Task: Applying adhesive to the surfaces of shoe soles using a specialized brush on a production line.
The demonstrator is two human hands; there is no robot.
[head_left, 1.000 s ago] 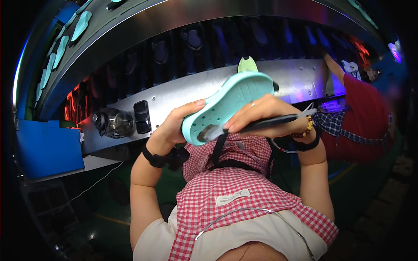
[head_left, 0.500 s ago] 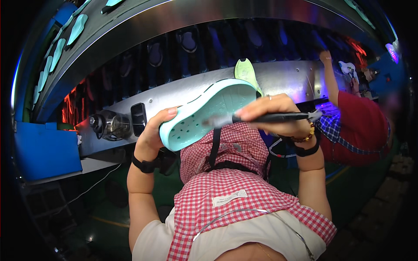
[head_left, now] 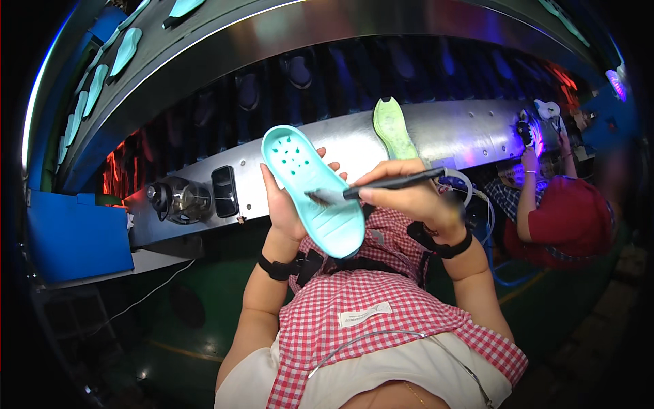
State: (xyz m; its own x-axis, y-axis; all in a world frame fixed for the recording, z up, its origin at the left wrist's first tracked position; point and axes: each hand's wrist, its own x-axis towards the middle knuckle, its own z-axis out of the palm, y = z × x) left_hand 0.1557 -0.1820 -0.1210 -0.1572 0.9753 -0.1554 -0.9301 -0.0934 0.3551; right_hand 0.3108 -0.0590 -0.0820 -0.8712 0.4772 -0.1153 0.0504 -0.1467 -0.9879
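A turquoise shoe midsole (head_left: 327,211) with a raised rim lies tilted across my left hand (head_left: 286,213), its cluster of small holes at the far end. My left hand grips it from beneath, thumb along one edge and fingertips showing past the other. In my right hand (head_left: 415,198) is a black-handled brush (head_left: 398,180), with a pale tube running from its back end. Its dark bristles touch the inner face of the midsole near the middle. A light green midsole (head_left: 394,126) lies on the metal bench just beyond my right hand.
The metal bench (head_left: 470,129) curves across in front, bearing a glass jar with a dark top (head_left: 180,199) and a black tray (head_left: 224,192). Dark upright slots hold soles behind it. More turquoise soles (head_left: 126,51) ride a belt at upper left. A co-worker (head_left: 565,218) works at the right.
My left hand has turned the midsole from slanting sideways to nearly upright, its holed end now far. The brush has shifted from near the holes to the middle. The co-worker's arm has drawn back.
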